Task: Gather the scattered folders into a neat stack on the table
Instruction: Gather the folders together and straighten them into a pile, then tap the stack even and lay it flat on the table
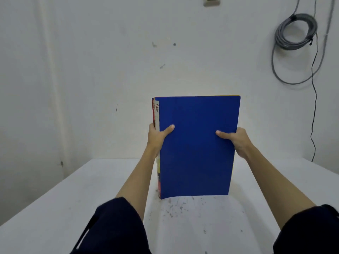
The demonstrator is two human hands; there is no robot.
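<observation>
A bundle of folders (pixel 197 147) stands upright on its bottom edge on the white table (pixel 55 208), a blue cover facing me. Red, white and yellow edges of the other folders show along its left side and top. My left hand (pixel 157 136) grips the bundle's left edge, thumb on the blue cover. My right hand (pixel 236 140) grips the right edge the same way. The fingers behind the bundle are hidden.
A white wall rises just behind the table. A coil of grey cable (pixel 295 32) hangs on the wall at the upper right, with a black wire (pixel 314 107) running down to the table's far right corner. Dark specks mark the tabletop in front of the folders.
</observation>
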